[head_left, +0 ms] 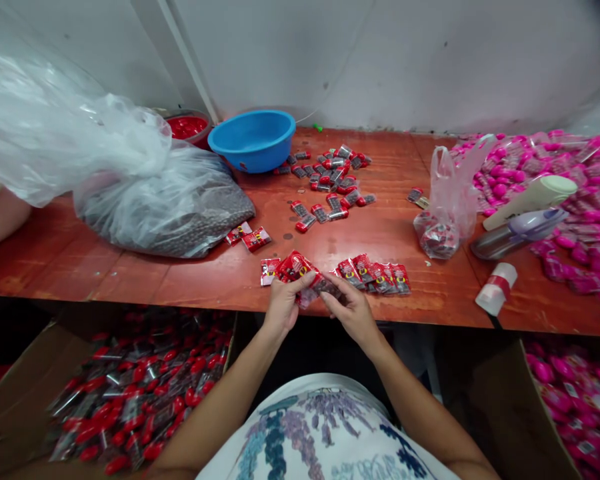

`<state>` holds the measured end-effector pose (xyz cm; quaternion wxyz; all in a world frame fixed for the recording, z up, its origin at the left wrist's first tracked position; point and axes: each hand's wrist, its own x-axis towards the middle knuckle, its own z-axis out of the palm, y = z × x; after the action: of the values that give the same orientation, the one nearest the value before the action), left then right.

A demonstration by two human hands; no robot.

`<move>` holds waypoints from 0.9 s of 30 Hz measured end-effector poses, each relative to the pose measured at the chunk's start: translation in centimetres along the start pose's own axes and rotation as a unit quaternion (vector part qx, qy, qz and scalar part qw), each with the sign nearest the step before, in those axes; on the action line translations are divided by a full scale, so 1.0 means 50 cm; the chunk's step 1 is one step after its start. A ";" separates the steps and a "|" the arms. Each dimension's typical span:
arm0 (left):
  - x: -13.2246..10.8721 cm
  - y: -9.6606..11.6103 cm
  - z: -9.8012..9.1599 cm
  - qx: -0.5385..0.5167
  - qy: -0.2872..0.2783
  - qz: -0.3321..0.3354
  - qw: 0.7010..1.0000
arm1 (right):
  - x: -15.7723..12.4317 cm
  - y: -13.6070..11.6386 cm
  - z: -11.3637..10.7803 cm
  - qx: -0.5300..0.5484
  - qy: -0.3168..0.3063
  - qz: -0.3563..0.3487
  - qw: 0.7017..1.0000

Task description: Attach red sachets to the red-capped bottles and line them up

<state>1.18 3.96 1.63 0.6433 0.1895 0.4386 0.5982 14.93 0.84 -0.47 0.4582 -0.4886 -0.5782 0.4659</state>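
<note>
Near the front edge of the table, my left hand (282, 305) is closed round several small red packets (296, 264) with dark contents. The fingers of my right hand (353, 308) pinch the right end of the same bunch. One similar packet (269, 272) lies flat just left of the bunch. To the right of it, an overlapping row of packets (380, 276) rests on the table by my right fingertips. Two more packets (256, 238) lie farther left. Beyond my hands are scattered small clear containers with red caps (333, 175).
A large clear bag of dark pieces (180, 207) stands left, near a blue basin (253, 137). On the right are a small plastic bag (443, 220), a bottle (515, 233), a white roll (497, 288) and pink-capped containers (515, 167). Boxes of containers (140, 387) sit below the table.
</note>
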 end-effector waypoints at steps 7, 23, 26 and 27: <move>-0.006 0.025 0.000 0.049 -0.049 -0.017 0.997 | -0.004 -0.004 0.004 0.102 0.012 0.076 0.992; 0.004 0.001 -0.015 0.128 -0.056 -0.009 0.990 | -0.007 0.009 0.005 0.041 0.056 0.032 0.997; 0.002 -0.010 -0.010 0.133 -0.027 0.020 0.991 | -0.013 0.011 0.008 -0.042 0.089 -0.045 0.994; 0.001 -0.012 -0.008 0.131 -0.018 0.022 0.991 | -0.014 0.012 0.009 -0.043 0.093 -0.046 0.994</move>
<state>1.19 3.77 0.93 0.6072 0.2920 0.4972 0.5466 14.63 0.18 -1.19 0.5090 -0.5221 -0.5746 0.3717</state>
